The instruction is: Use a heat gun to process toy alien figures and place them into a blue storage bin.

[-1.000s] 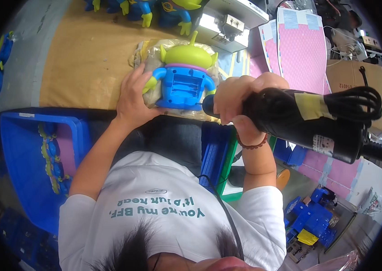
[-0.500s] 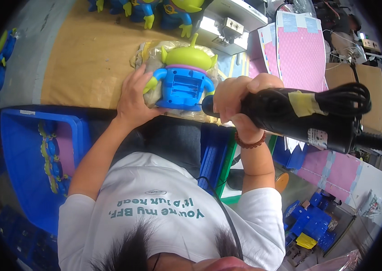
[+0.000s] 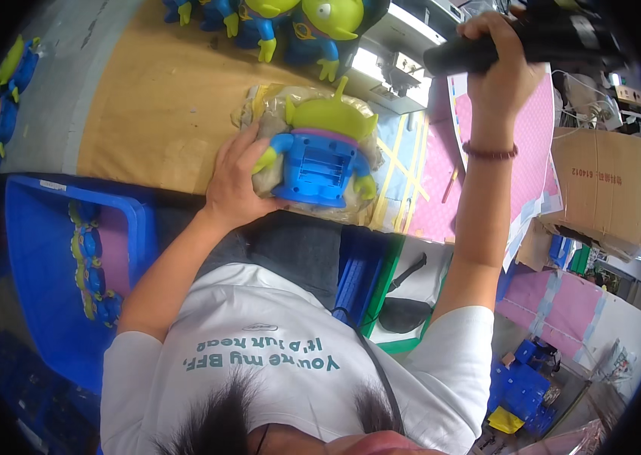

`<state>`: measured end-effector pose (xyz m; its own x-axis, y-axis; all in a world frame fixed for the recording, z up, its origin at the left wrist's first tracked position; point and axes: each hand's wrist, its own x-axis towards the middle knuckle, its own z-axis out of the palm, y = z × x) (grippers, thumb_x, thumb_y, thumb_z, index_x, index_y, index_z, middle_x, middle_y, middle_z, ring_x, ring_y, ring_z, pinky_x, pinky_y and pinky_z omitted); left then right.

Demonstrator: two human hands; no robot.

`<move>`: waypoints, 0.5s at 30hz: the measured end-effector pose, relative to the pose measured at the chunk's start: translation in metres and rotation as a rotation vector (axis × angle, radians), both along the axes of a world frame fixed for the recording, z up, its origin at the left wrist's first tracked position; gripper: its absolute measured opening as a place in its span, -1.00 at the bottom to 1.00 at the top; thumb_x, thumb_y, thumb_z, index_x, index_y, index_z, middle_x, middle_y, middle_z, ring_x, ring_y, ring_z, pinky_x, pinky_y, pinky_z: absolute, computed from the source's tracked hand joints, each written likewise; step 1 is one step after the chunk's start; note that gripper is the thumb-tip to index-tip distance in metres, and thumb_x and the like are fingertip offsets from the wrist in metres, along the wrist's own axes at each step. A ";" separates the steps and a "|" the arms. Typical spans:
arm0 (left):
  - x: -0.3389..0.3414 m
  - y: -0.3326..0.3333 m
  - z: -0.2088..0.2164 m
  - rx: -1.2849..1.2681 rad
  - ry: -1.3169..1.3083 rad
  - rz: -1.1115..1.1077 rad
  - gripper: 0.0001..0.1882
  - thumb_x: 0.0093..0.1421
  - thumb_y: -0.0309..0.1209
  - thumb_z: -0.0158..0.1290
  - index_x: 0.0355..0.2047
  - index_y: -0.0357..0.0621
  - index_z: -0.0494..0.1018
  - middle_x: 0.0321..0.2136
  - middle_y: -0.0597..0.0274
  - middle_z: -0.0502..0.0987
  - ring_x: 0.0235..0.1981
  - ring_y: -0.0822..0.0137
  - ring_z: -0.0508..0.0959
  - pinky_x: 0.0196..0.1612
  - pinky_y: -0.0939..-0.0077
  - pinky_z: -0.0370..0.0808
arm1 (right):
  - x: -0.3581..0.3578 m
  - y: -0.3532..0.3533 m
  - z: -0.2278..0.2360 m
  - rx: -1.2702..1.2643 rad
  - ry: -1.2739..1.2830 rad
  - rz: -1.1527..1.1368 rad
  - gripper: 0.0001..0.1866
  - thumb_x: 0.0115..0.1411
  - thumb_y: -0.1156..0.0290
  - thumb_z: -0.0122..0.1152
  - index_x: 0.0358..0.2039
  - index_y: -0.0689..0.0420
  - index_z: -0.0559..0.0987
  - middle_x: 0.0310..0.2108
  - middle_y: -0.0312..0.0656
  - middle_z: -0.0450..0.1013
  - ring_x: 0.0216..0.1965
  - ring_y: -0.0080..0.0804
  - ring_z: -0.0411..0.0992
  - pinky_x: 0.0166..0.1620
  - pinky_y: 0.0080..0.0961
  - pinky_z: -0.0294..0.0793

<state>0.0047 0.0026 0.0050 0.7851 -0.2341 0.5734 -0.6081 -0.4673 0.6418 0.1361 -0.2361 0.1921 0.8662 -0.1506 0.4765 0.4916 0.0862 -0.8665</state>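
A green and blue three-eyed alien toy figure (image 3: 316,171) lies on a plastic-wrapped pad (image 3: 270,114) at the table's near edge. Its back faces up, showing an uncovered battery compartment with metal contacts. My left hand (image 3: 234,180) grips its left side, fingers along the arm and thumb by the base. Up at the right, my right hand (image 3: 504,85) is wrapped round a black electric screwdriver (image 3: 559,42). The tool's front end points left, well apart from the toy.
Several more alien figures (image 3: 263,34) stand at the back, others at the far left. A blue bin (image 3: 47,280) with figures in it sits left of me. Right of the pad are pink sheets (image 3: 434,197), a white device (image 3: 411,97) and a cardboard box (image 3: 597,189).
My right hand has lifted the screwdriver off the toy's lower right side and carried it up and to the right. My left hand keeps its hold on the toy.
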 end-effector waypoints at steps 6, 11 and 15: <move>0.000 0.000 0.000 -0.002 -0.017 0.001 0.07 -0.36 -0.16 0.45 0.15 -0.09 0.11 0.15 -0.22 0.23 0.12 -0.14 0.31 0.15 0.03 0.23 | 0.012 0.002 -0.019 -0.029 0.289 -0.037 -0.86 0.03 0.44 0.18 -0.55 0.24 0.46 -0.66 -0.22 0.38 -0.63 -0.48 0.35 -0.49 -0.58 0.35; -0.001 -0.001 0.000 -0.019 -0.005 -0.001 0.06 -0.34 -0.16 0.45 0.15 -0.10 0.11 0.15 -0.21 0.23 0.13 -0.14 0.30 0.16 0.03 0.22 | -0.029 0.005 0.012 -0.069 0.202 0.157 -0.79 0.06 0.49 0.11 -0.29 0.28 0.39 -0.65 -0.15 0.35 -0.59 -0.37 0.37 -0.42 -0.47 0.40; -0.003 0.001 0.001 0.052 0.011 0.033 0.06 -0.32 -0.12 0.45 0.14 -0.14 0.11 0.16 -0.22 0.23 0.12 -0.21 0.31 0.15 0.04 0.27 | -0.079 0.031 0.031 0.011 0.147 0.366 -0.88 0.07 0.53 0.06 -0.42 0.34 0.41 -0.63 -0.10 0.36 -0.55 -0.32 0.40 -0.38 -0.43 0.43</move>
